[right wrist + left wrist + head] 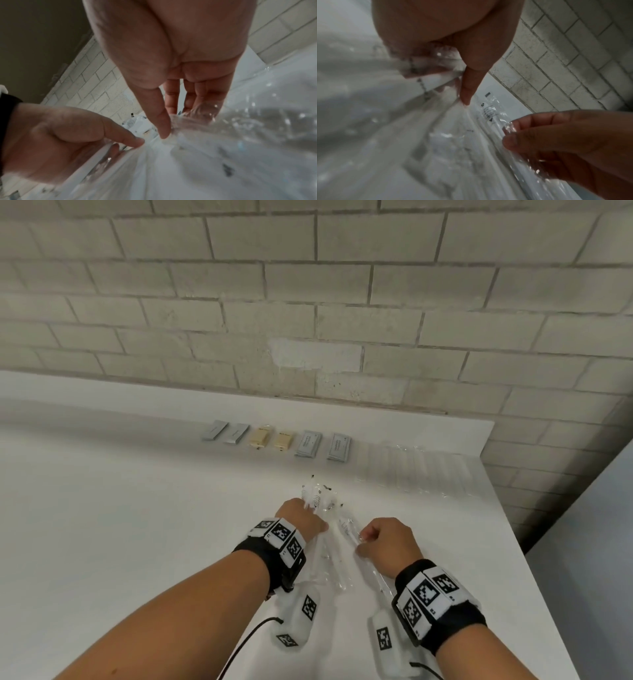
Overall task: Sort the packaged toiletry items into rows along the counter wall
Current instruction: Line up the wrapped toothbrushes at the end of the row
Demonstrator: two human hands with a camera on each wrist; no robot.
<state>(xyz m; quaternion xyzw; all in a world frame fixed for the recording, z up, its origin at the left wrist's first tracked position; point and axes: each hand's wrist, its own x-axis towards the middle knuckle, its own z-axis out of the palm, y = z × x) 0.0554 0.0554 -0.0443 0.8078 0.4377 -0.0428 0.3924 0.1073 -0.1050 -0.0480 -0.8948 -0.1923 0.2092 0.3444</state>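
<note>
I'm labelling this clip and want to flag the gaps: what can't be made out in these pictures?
- Print on the flat packets by the wall: too small in the head view.
- What the clear wrappers hold: transparent on the white counter, blurred in both wrist views.
- Left hand grip: fingertips hidden behind its knuckles in the head view.
- How many clear wrappers lie at right: they blend into the counter.

Two grey sachets (226, 432), two beige packets (271, 437), two pale-blue packets (323, 445)
</note>
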